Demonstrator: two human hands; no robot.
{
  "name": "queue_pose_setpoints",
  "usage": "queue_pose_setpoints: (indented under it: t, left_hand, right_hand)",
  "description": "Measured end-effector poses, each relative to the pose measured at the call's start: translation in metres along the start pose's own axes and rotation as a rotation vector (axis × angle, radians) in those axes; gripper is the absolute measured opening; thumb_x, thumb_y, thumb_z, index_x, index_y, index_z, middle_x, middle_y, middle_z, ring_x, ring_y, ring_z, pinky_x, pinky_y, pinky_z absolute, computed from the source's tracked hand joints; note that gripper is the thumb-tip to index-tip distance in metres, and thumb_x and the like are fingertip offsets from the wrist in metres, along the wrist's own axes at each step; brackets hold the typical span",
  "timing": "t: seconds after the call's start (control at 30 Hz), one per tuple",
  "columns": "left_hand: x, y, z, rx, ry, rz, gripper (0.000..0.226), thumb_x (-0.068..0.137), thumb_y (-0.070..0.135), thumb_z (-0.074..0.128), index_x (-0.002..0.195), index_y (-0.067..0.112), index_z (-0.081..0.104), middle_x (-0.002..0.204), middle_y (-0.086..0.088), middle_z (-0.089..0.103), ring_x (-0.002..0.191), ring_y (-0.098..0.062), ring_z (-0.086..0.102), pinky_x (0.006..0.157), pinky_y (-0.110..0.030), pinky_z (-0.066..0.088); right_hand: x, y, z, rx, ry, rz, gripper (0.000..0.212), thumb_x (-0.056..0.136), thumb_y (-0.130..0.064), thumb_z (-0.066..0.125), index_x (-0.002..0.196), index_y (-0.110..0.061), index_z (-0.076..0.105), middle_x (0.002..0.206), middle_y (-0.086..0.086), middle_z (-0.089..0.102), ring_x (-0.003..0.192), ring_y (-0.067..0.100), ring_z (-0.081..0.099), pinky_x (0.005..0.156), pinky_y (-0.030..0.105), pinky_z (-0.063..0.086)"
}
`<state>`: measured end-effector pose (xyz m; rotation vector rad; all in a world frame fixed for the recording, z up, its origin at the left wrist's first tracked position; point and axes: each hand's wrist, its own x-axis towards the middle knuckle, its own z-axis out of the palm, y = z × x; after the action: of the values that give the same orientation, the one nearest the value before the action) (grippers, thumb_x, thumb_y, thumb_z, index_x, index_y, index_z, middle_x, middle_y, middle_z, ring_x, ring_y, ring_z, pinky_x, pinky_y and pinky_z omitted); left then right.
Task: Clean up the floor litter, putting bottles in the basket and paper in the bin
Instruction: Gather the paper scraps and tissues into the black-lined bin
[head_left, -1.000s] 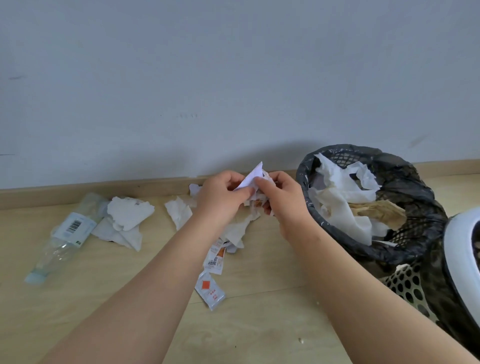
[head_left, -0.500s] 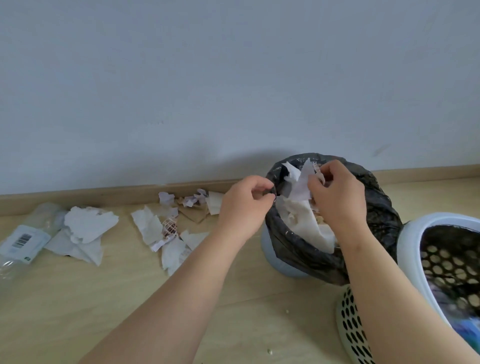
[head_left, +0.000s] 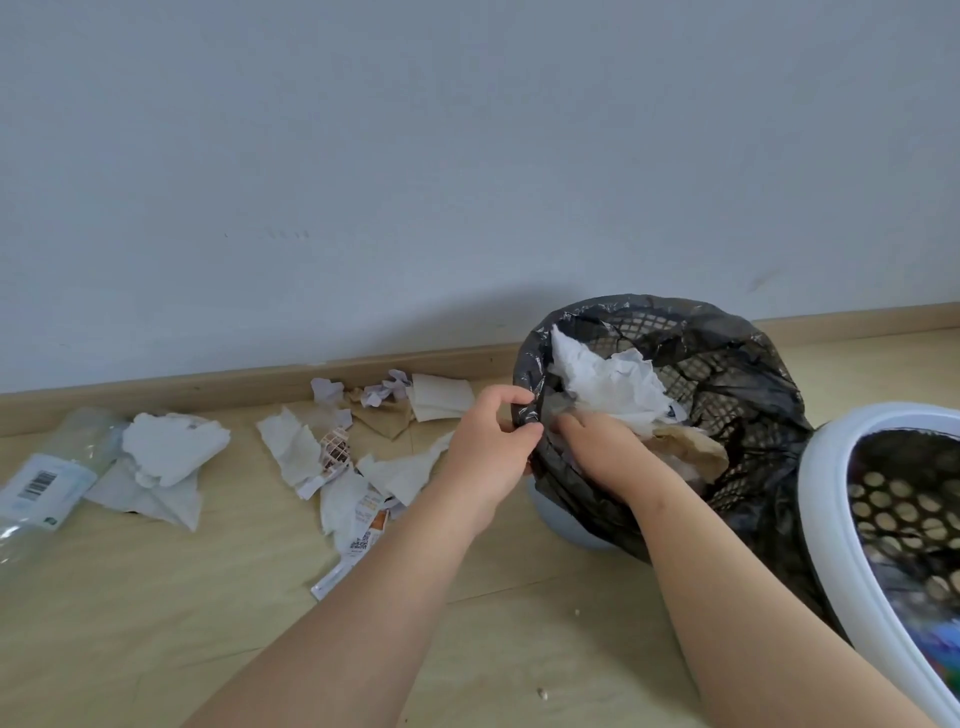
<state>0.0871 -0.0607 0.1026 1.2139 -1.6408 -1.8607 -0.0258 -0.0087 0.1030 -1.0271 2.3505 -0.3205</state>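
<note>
The bin (head_left: 737, 374), lined with a black bag, stands by the wall and holds crumpled white paper (head_left: 608, 384) and a brown piece. My left hand (head_left: 488, 452) pinches the near left edge of the liner. My right hand (head_left: 602, 447) reaches inside the bin onto the paper, its fingertips hidden behind the liner. Torn paper scraps (head_left: 306, 452) lie on the floor to the left, with a larger crumpled sheet (head_left: 171, 447) further left. A clear plastic bottle (head_left: 47, 478) with a barcode label lies at the far left. The white perforated basket (head_left: 831, 483) stands at the right edge.
A wooden skirting board (head_left: 208, 389) runs along the grey wall behind the litter. More scraps (head_left: 436, 397) sit against it. Printed sachets (head_left: 358, 540) lie near my left forearm. Bare wooden floor (head_left: 156, 623) spreads in front.
My right hand went from above the bin's rim down into the bin with the paper. My left hand moved right and took hold of the liner's edge.
</note>
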Motion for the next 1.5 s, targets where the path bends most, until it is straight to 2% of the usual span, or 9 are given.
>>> queue_pose_setpoints:
  t: [0.23, 0.43, 0.6, 0.77, 0.87, 1.0, 1.17, 1.4, 1.5]
  left_hand:
    - [0.004, 0.001, -0.017, 0.012, 0.03, 0.03, 0.026, 0.09, 0.007, 0.058, 0.087, 0.033, 0.057, 0.08, -0.003, 0.059, 0.077, -0.022, 0.061, 0.086, -0.042, 0.056]
    - [0.001, 0.003, -0.053, 0.148, -0.071, 0.044, 0.02, 0.093, 0.011, 0.056, 0.105, 0.027, 0.056, 0.098, -0.007, 0.066, 0.086, -0.019, 0.067, 0.078, -0.029, 0.056]
    - [0.006, -0.003, -0.091, 0.257, 0.049, 0.043, 0.02, 0.095, 0.016, 0.051, 0.113, 0.025, 0.056, 0.101, 0.003, 0.061, 0.086, -0.012, 0.066, 0.08, -0.03, 0.053]
    - [0.016, -0.031, -0.125, 0.354, 0.159, -0.021, 0.029, 0.093, 0.0, 0.039, 0.1, 0.021, 0.059, 0.088, 0.004, 0.061, 0.074, -0.013, 0.062, 0.07, -0.028, 0.047]
    - [0.018, -0.06, -0.139, 0.53, 0.15, -0.072, 0.033, 0.09, 0.001, 0.035, 0.086, 0.026, 0.055, 0.091, 0.0, 0.061, 0.079, -0.018, 0.063, 0.065, -0.028, 0.044]
    - [0.011, -0.101, -0.152, 0.864, 0.143, -0.061, 0.028, 0.092, 0.008, 0.038, 0.102, 0.025, 0.058, 0.102, -0.003, 0.063, 0.088, -0.021, 0.061, 0.068, -0.03, 0.044]
    - [-0.005, -0.149, -0.16, 1.027, 0.015, -0.096, 0.035, 0.093, 0.008, 0.044, 0.123, 0.023, 0.053, 0.122, -0.001, 0.051, 0.101, -0.018, 0.056, 0.08, -0.028, 0.046]
    - [0.008, -0.155, -0.164, 0.914, 0.158, -0.044, 0.035, 0.09, 0.015, 0.053, 0.124, 0.023, 0.052, 0.137, 0.0, 0.035, 0.115, -0.021, 0.046, 0.087, -0.032, 0.046]
    - [0.015, -0.155, -0.155, 0.909, 0.093, -0.035, 0.036, 0.091, 0.018, 0.054, 0.127, 0.022, 0.05, 0.148, -0.003, 0.025, 0.129, -0.025, 0.037, 0.097, -0.035, 0.042]
  right_hand:
    - [0.005, 0.006, 0.002, -0.227, 0.191, -0.056, 0.036, 0.086, -0.008, 0.045, 0.111, -0.031, 0.057, 0.109, -0.001, 0.062, 0.114, 0.022, 0.042, 0.092, 0.033, 0.031]
    - [0.004, -0.008, -0.001, -0.17, 0.239, -0.179, 0.009, 0.086, -0.018, 0.059, 0.093, -0.023, 0.059, 0.098, -0.001, 0.053, 0.093, 0.02, 0.055, 0.075, 0.033, 0.049]
    - [0.003, -0.03, -0.01, -0.161, 0.538, -0.328, 0.015, 0.089, -0.02, 0.051, 0.091, -0.013, 0.064, 0.087, 0.002, 0.064, 0.087, 0.024, 0.055, 0.072, 0.037, 0.049]
    - [-0.011, -0.072, 0.013, -0.109, 0.806, -0.765, 0.019, 0.084, -0.013, 0.049, 0.073, -0.005, 0.063, 0.063, 0.007, 0.058, 0.061, 0.03, 0.052, 0.053, 0.036, 0.044]
    - [-0.018, -0.092, 0.054, -0.142, 0.69, -1.028, 0.021, 0.082, -0.013, 0.048, 0.069, -0.006, 0.063, 0.061, 0.006, 0.056, 0.054, 0.029, 0.051, 0.046, 0.032, 0.043]
    - [-0.018, -0.079, 0.113, -0.223, 0.376, -0.989, 0.011, 0.074, -0.012, 0.055, 0.075, -0.012, 0.066, 0.064, 0.002, 0.057, 0.053, 0.024, 0.054, 0.043, 0.021, 0.028]
    - [-0.015, -0.041, 0.145, -0.491, -0.07, -0.655, 0.033, 0.093, -0.018, 0.043, 0.124, -0.013, 0.053, 0.123, 0.005, 0.054, 0.109, 0.027, 0.05, 0.078, 0.033, 0.042]
    - [-0.001, -0.042, 0.16, -0.248, 0.093, -0.526, 0.03, 0.088, -0.011, 0.048, 0.113, -0.009, 0.063, 0.116, 0.007, 0.059, 0.106, 0.033, 0.054, 0.079, 0.038, 0.046]
    - [0.006, -0.055, 0.167, -0.259, 0.011, -0.427, 0.04, 0.092, -0.015, 0.044, 0.132, -0.018, 0.051, 0.151, 0.005, 0.029, 0.132, 0.028, 0.034, 0.101, 0.037, 0.035]
